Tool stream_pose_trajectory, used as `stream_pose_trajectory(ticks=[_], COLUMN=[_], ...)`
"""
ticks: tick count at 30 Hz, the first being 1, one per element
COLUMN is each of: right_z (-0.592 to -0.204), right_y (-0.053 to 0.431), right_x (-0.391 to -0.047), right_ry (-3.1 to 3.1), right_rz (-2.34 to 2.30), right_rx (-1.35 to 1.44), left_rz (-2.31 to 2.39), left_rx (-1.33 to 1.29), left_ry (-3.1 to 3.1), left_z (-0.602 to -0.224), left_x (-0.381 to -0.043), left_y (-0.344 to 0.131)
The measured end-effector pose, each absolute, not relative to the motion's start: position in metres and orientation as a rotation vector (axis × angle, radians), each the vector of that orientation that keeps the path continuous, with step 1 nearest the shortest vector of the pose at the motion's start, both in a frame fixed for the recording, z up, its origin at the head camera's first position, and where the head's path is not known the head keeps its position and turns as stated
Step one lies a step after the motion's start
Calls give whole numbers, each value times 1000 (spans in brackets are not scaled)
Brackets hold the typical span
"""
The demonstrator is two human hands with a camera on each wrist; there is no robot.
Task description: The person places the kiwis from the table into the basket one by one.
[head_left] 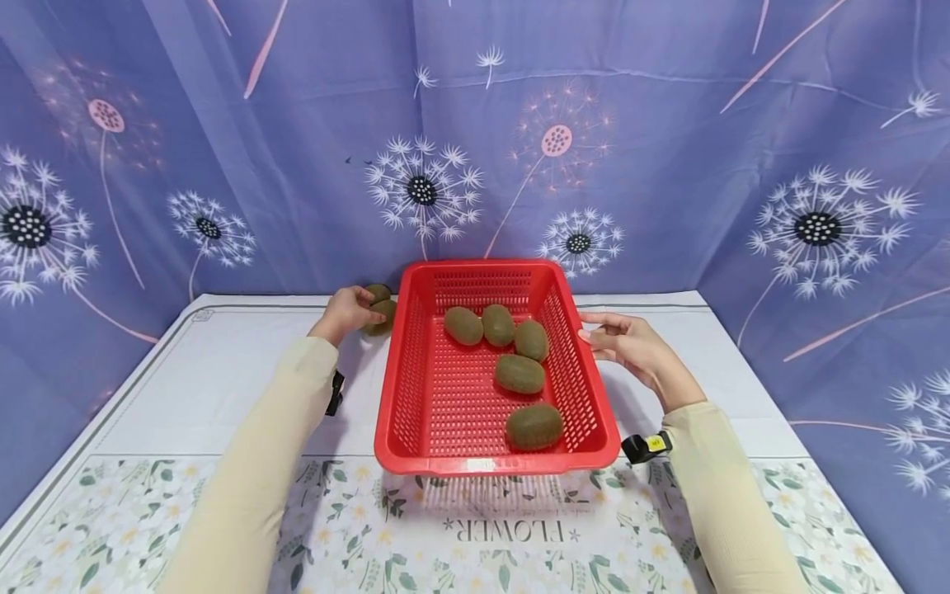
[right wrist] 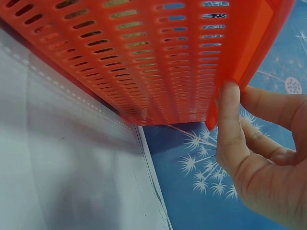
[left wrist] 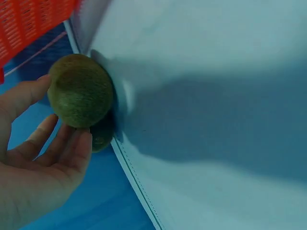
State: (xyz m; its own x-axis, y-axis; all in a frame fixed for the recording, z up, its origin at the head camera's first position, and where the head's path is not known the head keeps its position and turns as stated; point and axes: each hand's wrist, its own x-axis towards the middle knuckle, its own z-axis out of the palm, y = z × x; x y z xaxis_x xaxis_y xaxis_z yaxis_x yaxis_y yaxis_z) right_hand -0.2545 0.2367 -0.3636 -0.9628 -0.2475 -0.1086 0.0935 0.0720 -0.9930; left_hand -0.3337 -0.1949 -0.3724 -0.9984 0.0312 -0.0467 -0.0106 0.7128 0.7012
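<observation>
A red plastic basket (head_left: 404, 371) with slotted walls holds several brown oval kiwis (head_left: 534, 426). My left hand (head_left: 346, 313) is left of its far corner, gripping a kiwi (left wrist: 80, 91) with the thumb on one side and the fingertips on the other. Right behind that fruit sits a second kiwi (head_left: 379, 292), mostly hidden in the left wrist view. On the basket's other side, my right hand (head_left: 631, 342) pinches the rim between thumb and fingers, as the hand (right wrist: 268, 158) in the right wrist view also shows.
The table (head_left: 245, 363) carries a white cover, with a floral printed mat (head_left: 356, 528) along the near side. Purple dandelion curtains (head_left: 312, 165) stand close behind and at both sides. Both forearms, in cream sleeves, flank the basket.
</observation>
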Motion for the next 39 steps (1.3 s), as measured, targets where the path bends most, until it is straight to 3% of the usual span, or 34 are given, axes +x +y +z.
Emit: stream_pose_trajectory(ticks=[20, 39], right_z=[-363, -362], right_y=[239, 238], right_x=[-253, -254], right_ry=[2097, 2115], right_rz=[-1989, -1957], right_rx=[-152, -124], left_rz=[818, 950], left_rx=[99, 118], left_ry=[2937, 2853], left_z=[-375, -346], left_x=[-328, -321], left_y=[-204, -220])
